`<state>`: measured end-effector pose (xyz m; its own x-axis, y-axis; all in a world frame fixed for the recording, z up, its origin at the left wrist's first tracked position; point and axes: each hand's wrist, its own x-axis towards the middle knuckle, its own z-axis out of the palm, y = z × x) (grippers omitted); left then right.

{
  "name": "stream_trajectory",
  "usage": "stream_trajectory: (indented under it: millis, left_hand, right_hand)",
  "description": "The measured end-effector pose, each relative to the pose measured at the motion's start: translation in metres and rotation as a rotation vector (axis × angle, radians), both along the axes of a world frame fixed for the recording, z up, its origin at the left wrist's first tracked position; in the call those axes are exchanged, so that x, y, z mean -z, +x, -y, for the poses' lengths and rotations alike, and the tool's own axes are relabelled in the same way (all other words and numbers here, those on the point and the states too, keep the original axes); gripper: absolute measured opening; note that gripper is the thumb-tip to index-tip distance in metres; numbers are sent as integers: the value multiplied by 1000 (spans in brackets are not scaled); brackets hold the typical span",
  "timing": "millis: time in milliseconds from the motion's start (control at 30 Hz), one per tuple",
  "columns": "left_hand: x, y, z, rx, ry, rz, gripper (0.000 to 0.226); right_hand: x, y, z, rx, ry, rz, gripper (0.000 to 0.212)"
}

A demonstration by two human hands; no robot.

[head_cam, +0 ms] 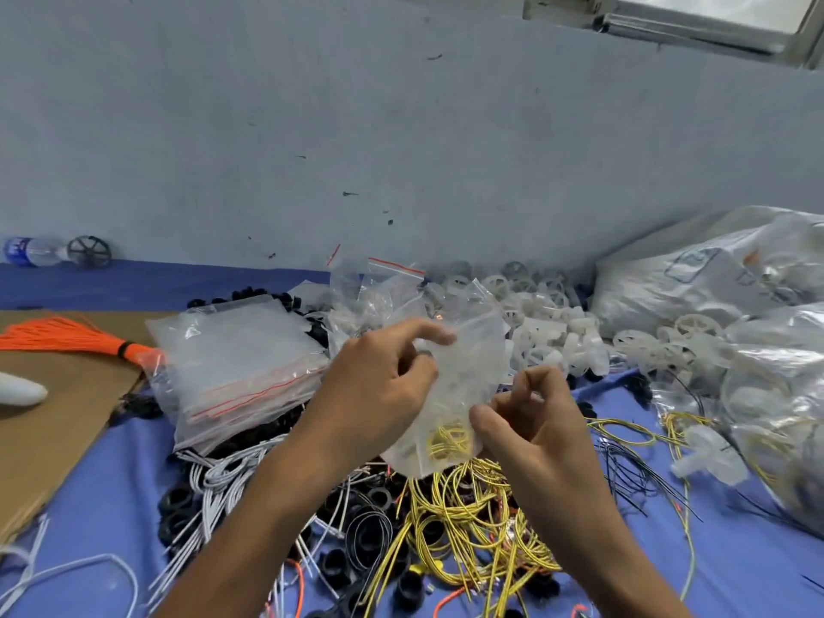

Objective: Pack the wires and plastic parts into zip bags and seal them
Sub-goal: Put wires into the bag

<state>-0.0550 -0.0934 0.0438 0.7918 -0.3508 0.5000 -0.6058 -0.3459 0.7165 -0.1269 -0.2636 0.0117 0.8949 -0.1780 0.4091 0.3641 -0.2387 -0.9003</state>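
Now both hands are gripping a clear plastic zip bag [463,372] holding coiled yellow wire [448,441], left hand [379,385] pinching its side, right hand [530,421] its lower edge; pressing the seal closed likely comes next.

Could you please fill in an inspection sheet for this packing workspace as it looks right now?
Surface: blue cloth, brown cardboard sheet at left.
Job's things: zip bag held up, yellow wires inside; stack of empty zip bags; white plastic wheels; black rings.
Clutter: orange strand bundle, water bottle, large filled plastic sacks.
Grippers: left hand grips the bag; right hand pinches its lower edge.
Cables: loose yellow wire pile, white wires, thin black wires.
Surroundings: scuffed blue wall, window.
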Motion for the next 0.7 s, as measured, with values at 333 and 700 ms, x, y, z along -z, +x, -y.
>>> stream_trajectory:
  millis: [333,700]
  left_hand:
    - [-25,-25,-6,77,85,188,33]
    - [-29,-14,-20,-412,94,536,39]
  right_hand:
    - [-22,1,-1,193,-1152,17,38]
    - [-48,3,-17,-238,-213,85,39]
